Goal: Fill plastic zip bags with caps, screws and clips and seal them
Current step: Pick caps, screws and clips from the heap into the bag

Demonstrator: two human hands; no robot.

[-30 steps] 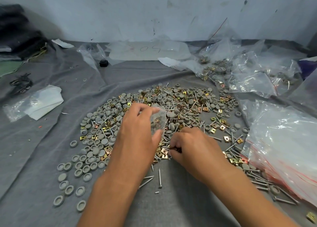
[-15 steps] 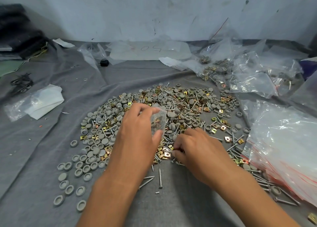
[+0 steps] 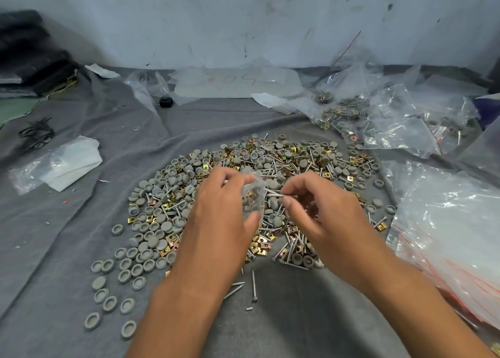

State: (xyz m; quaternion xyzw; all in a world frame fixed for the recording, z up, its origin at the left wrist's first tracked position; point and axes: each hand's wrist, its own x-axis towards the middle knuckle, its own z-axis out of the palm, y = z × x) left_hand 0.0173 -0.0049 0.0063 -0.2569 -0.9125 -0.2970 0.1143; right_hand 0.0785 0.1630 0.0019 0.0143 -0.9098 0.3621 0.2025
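A wide heap of grey caps, silver screws and gold clips lies on the grey cloth. My left hand holds a small clear zip bag upright above the heap, fingers at its top and thumb at its lower side. My right hand pinches a screw between thumb and forefinger, its tip pointing left at the mouth of the bag. A few parts show dimly inside the bag.
A stack of unused zip bags with red strips lies at the right. Crumpled bags holding parts sit at the back right. A folded plastic packet lies at the left, a small black object at the back.
My right hand has lifted from the near edge of the heap with a screw and moved up to the bag's opening. The left hand has kept the bag in place.
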